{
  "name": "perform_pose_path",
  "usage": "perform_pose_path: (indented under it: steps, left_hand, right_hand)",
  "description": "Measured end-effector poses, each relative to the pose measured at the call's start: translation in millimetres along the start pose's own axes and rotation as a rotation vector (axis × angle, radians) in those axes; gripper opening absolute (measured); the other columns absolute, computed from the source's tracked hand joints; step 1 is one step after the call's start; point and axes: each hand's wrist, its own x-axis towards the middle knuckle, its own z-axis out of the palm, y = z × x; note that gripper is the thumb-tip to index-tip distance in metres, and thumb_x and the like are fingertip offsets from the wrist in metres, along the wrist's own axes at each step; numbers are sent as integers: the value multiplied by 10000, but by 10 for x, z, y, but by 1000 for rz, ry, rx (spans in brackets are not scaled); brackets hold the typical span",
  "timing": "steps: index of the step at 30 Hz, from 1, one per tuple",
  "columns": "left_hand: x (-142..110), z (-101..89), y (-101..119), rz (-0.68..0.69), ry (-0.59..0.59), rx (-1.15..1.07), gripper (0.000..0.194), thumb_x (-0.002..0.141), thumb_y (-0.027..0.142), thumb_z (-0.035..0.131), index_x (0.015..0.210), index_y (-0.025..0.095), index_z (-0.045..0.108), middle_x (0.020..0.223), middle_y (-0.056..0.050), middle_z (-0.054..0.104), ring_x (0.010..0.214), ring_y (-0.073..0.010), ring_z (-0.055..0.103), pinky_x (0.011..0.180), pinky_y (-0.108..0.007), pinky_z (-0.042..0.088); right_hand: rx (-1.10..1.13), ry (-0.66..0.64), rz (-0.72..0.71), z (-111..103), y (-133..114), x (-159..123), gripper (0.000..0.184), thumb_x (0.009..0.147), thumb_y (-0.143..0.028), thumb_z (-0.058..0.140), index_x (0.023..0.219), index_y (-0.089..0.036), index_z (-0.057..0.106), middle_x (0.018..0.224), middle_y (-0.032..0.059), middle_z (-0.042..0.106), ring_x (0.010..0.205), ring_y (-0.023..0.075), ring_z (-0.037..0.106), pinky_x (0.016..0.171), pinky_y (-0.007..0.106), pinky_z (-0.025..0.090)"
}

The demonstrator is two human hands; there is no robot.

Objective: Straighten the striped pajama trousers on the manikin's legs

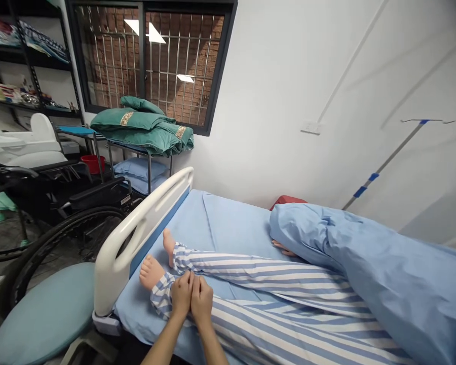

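Observation:
A manikin lies on a hospital bed in blue-and-white striped pyjamas, its bare foot (151, 271) and other bare foot (169, 246) toward me. My left hand (182, 295) and my right hand (202, 300) sit side by side on the striped trouser leg (167, 299), just above the nearer ankle, with the fingers closed on the cloth. A blue cover (368, 258) hides the manikin's upper body. Only its hand (283, 248) shows from under that cover. A light blue sheet (228, 228) covers the mattress.
A white bed footboard (137, 228) stands left of the feet, with a round teal stool (41, 314) and a black wheelchair (61, 213) beyond it. A metal cart holds green quilts (142, 129) and blue pillows (140, 172). The bed's far side meets a white wall.

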Motion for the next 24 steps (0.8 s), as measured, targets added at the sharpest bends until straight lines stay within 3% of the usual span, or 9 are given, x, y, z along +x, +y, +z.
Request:
perform_pose_path:
  steps: [3, 9, 12, 15, 18, 21, 24]
  left_hand:
    - [44, -22, 112, -77, -2, -111, 321, 843, 341, 327, 649, 186, 531, 605, -19, 591, 581, -119, 498, 566, -224, 276]
    - [140, -2, 386, -144, -43, -559, 341, 793, 384, 349, 540, 175, 446, 524, 8, 498, 540, -110, 436, 536, -214, 314]
    - [64, 23, 408, -82, -37, -449, 326, 793, 374, 345, 569, 177, 475, 560, 1, 528, 571, -113, 449, 576, -218, 320]
    - [-22, 26, 413, -44, -116, -242, 310, 804, 345, 355, 583, 179, 496, 603, -8, 562, 605, -113, 470, 592, -215, 294]
    - [-50, 35, 464, -71, -120, -116, 293, 799, 337, 382, 577, 184, 497, 600, 0, 561, 611, -110, 467, 569, -212, 253]
    - [-12, 85, 632, -89, -99, -119, 291, 784, 321, 395, 540, 178, 464, 551, 14, 512, 576, -105, 436, 547, -214, 231]
    - [17, 186, 908, -10, -130, -258, 303, 767, 301, 396, 492, 173, 408, 480, 32, 425, 524, -96, 396, 533, -210, 244]
  right_hand:
    - [55, -6, 26, -66, 54, 14, 365, 858, -395, 333, 569, -193, 428, 518, -6, 485, 505, 126, 425, 512, 237, 287]
    - [221, 83, 206, -115, -11, 152, 377, 822, -427, 333, 555, -185, 443, 535, 6, 514, 540, 132, 442, 507, 228, 337]
    - [228, 77, 213, -219, -43, 213, 368, 816, -400, 348, 526, -187, 426, 503, -6, 488, 512, 122, 415, 487, 224, 319]
    - [91, 43, 99, -493, -2, 244, 370, 826, -378, 359, 518, -183, 423, 493, -19, 465, 498, 112, 393, 498, 227, 276]
    - [-29, 47, 22, -782, 138, 210, 383, 842, -380, 357, 521, -182, 419, 482, -27, 438, 490, 108, 377, 503, 234, 237]
    - [-50, 94, 51, -909, 309, 156, 394, 846, -392, 355, 518, -182, 415, 475, -24, 433, 487, 111, 382, 496, 235, 226]
    - [10, 144, 78, -905, 395, 148, 397, 842, -407, 353, 527, -181, 440, 496, -10, 481, 503, 120, 411, 499, 231, 251]
